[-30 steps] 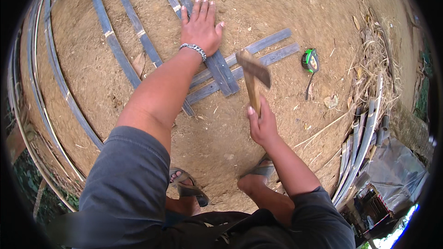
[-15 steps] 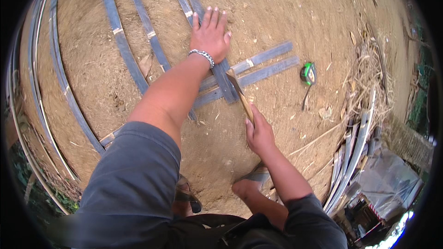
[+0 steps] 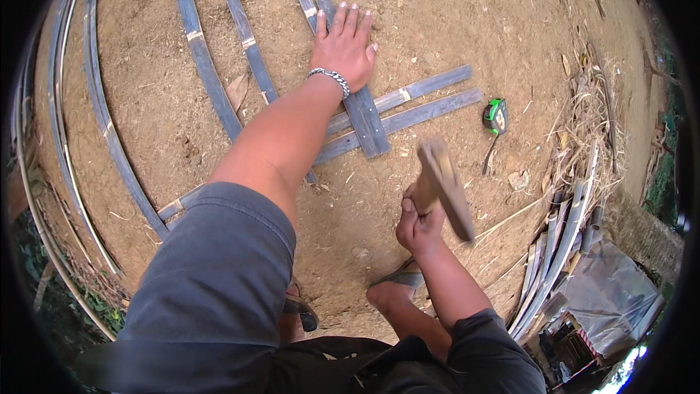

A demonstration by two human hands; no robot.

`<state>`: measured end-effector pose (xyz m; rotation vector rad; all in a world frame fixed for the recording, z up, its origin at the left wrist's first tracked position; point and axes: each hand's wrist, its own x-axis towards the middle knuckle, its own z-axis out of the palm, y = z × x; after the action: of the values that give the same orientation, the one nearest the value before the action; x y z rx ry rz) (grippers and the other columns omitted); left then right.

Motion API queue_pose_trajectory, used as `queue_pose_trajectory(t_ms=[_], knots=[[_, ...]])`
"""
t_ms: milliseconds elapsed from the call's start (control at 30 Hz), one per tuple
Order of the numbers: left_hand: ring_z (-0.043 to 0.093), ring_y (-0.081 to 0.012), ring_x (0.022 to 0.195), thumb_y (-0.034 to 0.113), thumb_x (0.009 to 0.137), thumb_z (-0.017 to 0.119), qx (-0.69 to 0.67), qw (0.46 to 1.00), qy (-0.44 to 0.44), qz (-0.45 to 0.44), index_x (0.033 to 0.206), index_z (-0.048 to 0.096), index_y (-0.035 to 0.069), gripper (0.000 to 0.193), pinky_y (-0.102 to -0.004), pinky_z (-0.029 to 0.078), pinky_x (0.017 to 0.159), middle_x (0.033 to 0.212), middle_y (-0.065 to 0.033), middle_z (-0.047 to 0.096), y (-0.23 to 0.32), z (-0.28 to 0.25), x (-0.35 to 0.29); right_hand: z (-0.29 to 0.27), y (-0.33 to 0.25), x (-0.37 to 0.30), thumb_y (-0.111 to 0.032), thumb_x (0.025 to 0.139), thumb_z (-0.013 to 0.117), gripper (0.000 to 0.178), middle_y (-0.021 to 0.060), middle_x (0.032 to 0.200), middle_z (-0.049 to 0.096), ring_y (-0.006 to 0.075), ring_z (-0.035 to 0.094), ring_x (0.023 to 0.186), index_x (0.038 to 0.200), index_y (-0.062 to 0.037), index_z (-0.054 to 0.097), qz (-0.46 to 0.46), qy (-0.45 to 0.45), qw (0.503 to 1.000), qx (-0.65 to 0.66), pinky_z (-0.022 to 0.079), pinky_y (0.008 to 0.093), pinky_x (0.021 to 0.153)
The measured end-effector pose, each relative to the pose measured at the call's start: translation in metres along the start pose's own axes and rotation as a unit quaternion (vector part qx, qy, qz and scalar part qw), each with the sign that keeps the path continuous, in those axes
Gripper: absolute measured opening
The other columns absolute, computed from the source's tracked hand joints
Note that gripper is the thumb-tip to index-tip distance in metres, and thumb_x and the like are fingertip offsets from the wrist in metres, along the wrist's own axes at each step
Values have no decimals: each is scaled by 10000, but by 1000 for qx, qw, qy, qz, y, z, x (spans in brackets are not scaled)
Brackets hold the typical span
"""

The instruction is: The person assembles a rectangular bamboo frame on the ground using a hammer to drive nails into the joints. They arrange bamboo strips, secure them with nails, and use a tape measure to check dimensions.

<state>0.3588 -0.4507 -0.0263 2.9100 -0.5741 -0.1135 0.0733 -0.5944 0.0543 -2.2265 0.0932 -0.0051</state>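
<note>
So the grey-blue flat bamboo strips (image 3: 364, 113) are already crossed into a loose lattice on the bare dirt ground (image 3: 452, 14) at upper centre, with plenty of long strips off to the left looking unjoined. Left hand (image 3: 344, 47) lies flat, fingers spread, pressing the crossing. Right hand (image 3: 419, 222) is clenched around a wooden mallet (image 3: 445, 186), raised at centre right.

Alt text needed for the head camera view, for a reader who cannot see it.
A person's left hand presses flat on crossed grey-blue bamboo strips lying on bare dirt ground, while the right hand holds a wooden mallet raised above them. A green tape measure lies to the right.
</note>
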Motion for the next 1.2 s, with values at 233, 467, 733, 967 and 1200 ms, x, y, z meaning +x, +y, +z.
queue_pose_trajectory(t_ms=[233, 467, 733, 967, 1200], knots=[[158, -281, 1579, 387, 1046, 378, 6, 1000, 4, -5, 1608, 300, 121, 627, -543, 77, 1282, 1683, -111, 261, 0, -1, 0, 3, -13, 8, -87, 962, 610, 600, 258, 1270, 629, 439, 664, 1098, 1525, -77, 402, 64, -53, 994, -72, 558, 466, 921], [174, -282, 1574, 388, 1046, 389, 1, 1000, 5, -1, 1606, 305, 127, 624, -542, 82, 1281, 1678, -108, 275, 0, 0, -1, 4, -10, 24, -91, 981, 595, 524, 257, 1273, 631, 438, 670, 1088, 1480, -38, 443, 25, -41, 990, -134, 548, 454, 943], [164, -285, 1576, 373, 1049, 380, -1, 1000, 7, 3, 1615, 281, 130, 624, -543, 88, 1279, 1682, -105, 267, 0, 3, 0, 9, 19, -2, -97, 993, 558, 489, 307, 1296, 614, 470, 660, 1104, 1462, -18, 444, -3, -19, 998, -62, 548, 482, 921], [174, -292, 1573, 366, 1047, 382, -7, 1000, 16, 1, 1611, 293, 127, 619, -549, 90, 1278, 1678, -114, 276, -1, 3, -1, 18, -10, 14, -109, 989, 568, 546, 271, 1356, 604, 452, 656, 1128, 1510, -66, 411, 19, -2, 998, -61, 547, 504, 953], [165, -289, 1577, 386, 1052, 367, 7, 1000, 13, -3, 1615, 283, 128, 625, -544, 82, 1280, 1680, -109, 275, -2, 6, -2, 0, -28, 40, -141, 997, 585, 553, 293, 1330, 613, 466, 645, 1158, 1506, -48, 393, 243, -169, 951, -84, 535, 488, 981]])
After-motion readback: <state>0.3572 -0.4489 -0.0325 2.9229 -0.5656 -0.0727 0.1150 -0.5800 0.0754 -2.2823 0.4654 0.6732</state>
